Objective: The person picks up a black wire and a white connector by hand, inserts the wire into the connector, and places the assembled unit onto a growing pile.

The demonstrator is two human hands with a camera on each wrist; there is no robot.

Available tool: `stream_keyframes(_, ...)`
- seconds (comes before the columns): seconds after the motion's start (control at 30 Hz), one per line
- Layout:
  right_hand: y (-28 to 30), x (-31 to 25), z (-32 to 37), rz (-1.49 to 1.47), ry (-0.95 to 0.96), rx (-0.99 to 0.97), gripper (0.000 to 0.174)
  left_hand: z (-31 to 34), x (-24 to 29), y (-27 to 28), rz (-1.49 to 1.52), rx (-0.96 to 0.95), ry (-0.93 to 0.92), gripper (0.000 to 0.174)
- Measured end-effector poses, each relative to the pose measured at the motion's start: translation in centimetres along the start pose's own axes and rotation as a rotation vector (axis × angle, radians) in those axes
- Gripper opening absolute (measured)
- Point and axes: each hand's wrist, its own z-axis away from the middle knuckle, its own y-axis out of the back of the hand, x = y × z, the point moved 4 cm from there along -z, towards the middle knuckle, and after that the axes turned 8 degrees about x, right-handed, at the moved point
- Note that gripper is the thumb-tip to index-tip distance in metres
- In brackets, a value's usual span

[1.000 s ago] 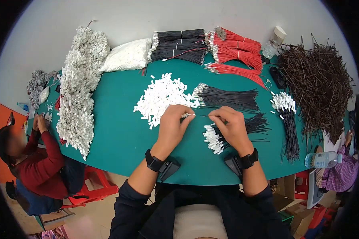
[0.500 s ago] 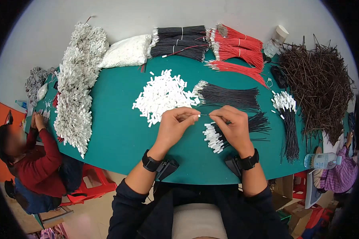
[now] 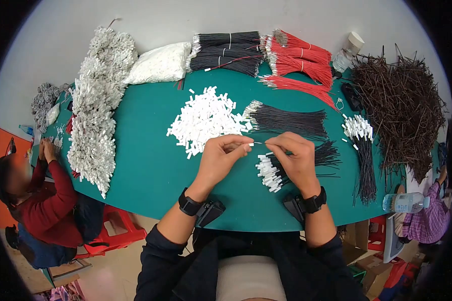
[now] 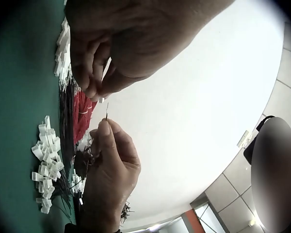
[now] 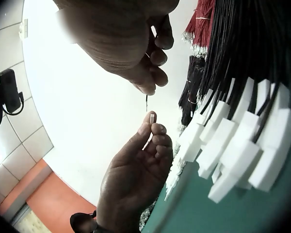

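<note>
Between thumb and fingertips my left hand (image 3: 217, 159) pinches a small white plastic connector housing (image 5: 152, 118), one end of it showing past the fingers. Facing it from the right, my right hand (image 3: 297, 159) pinches a thin black wire (image 5: 147, 99) close to its bare metal end. In the wrist views that end points at the housing across a small gap. Left of the hands on the green table lies a loose heap of white housings (image 3: 203, 120). Under the right hand is a bunch of black wires with white housings (image 3: 268, 173) on their ends.
Black wires (image 3: 289, 123) lie beyond the right hand, with a housed bundle (image 3: 365, 165) farther right. Behind are tied black bundles (image 3: 226, 52), red bundles (image 3: 301, 60) and a white bag (image 3: 160, 62). A brown wire pile (image 3: 399, 110) and a water bottle (image 3: 406, 202) stand right.
Since one second ago the hands have drawn closer, bringing the wire end near the housing. In the last half second they have barely moved.
</note>
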Motion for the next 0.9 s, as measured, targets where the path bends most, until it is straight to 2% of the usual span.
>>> stream_keyframes(0.4,0.0,0.0,0.0,0.016,0.023,0.011,0.011,-0.3,-0.5,0.0,0.08,0.023,-0.038,0.019)
stream_keyframes(0.57,0.0,-0.1,0.1,0.002,0.022,0.005,0.011,-0.5,-0.7,0.0,0.118,-0.028,0.028,0.02)
stream_keyframes(0.9,-0.3,0.1,0.3,0.007,0.045,-0.02,0.009,-0.5,-0.9,0.1,0.12,-0.012,0.061,0.019)
